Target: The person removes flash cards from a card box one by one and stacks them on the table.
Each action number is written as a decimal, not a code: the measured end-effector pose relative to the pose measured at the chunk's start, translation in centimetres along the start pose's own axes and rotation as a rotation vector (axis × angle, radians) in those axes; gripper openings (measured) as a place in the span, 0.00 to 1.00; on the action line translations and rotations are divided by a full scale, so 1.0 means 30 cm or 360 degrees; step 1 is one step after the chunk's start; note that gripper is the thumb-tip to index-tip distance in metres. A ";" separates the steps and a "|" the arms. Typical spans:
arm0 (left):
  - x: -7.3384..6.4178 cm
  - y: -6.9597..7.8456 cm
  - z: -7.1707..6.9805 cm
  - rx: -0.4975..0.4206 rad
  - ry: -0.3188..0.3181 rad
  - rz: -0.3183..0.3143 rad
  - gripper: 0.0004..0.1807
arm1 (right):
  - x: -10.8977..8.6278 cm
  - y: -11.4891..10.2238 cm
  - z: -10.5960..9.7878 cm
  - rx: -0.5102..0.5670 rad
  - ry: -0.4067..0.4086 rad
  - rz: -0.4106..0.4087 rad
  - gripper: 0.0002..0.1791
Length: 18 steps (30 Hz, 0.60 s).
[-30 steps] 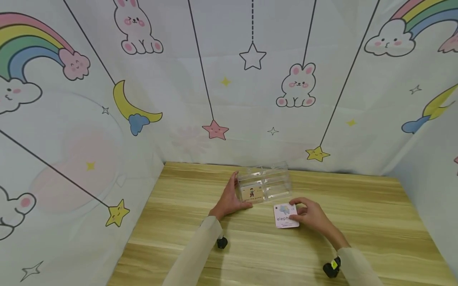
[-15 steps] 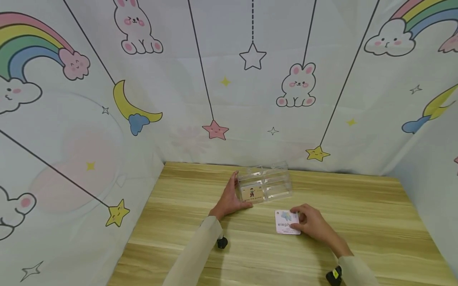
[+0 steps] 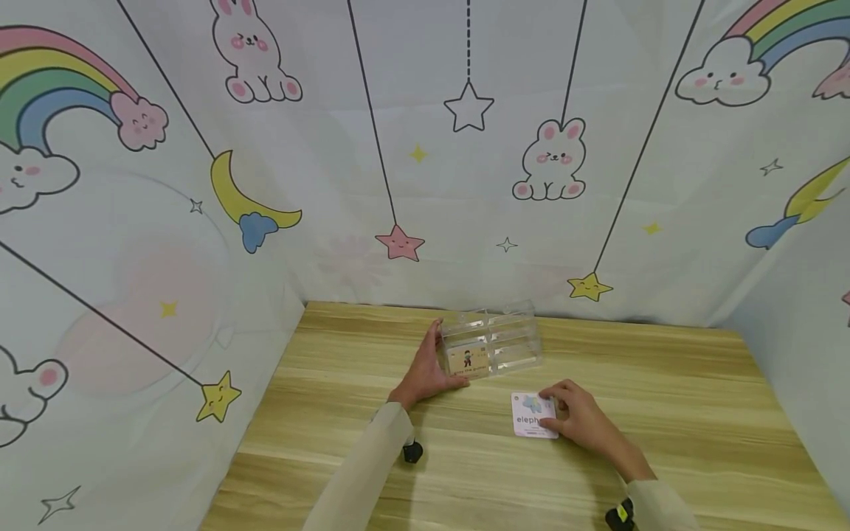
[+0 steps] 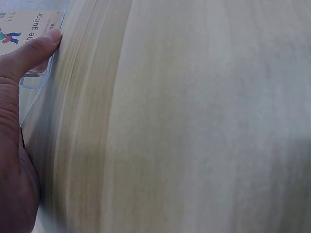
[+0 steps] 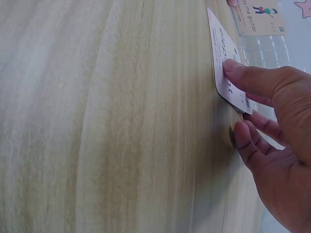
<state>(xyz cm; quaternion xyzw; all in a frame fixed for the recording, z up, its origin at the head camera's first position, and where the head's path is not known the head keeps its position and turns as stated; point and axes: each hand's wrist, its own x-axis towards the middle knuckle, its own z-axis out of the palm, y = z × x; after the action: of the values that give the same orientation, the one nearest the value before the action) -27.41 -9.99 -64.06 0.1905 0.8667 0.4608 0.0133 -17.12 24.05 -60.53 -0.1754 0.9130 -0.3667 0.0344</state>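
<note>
My left hand [image 3: 428, 371] grips the left end of a clear plastic divided box [image 3: 514, 346], thumb along its front edge and fingers up its left side. In the left wrist view the thumb [image 4: 41, 48] presses beside the words on a tan picture card. That tan guitar card [image 3: 468, 359] sits in the box's front left compartment. My right hand [image 3: 581, 417] pinches a white elephant flashcard [image 3: 527, 424] by its right edge, in front of the box. The right wrist view shows the thumb [image 5: 248, 77] across the card's printed face, with fingertips behind it and the card tilted close over the table.
The wood-grain table [image 3: 697, 413] runs back to a white cloth backdrop [image 3: 438, 184] printed with rabbits and stars. The box stands near that back edge, its other compartments see-through. Cloth walls also border the table at left and right.
My right hand has brought the elephant flashcard a little toward me, away from the box, and holds it nearly still over the last half second. The left hand and box stay put.
</note>
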 end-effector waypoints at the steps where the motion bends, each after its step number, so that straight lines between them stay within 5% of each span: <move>1: 0.000 -0.001 0.000 0.0006 0.0002 0.0001 0.77 | 0.000 -0.001 0.000 -0.0008 -0.0006 0.0001 0.23; 18: -0.006 0.008 -0.005 0.0011 -0.0006 -0.0006 0.76 | -0.006 0.001 0.004 -0.0065 -0.0034 -0.0023 0.23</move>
<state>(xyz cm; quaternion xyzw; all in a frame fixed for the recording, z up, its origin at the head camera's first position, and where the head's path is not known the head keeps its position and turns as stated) -27.20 -10.05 -63.80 0.1898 0.8686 0.4574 0.0150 -16.92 24.05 -60.64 -0.1867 0.9186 -0.3463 0.0377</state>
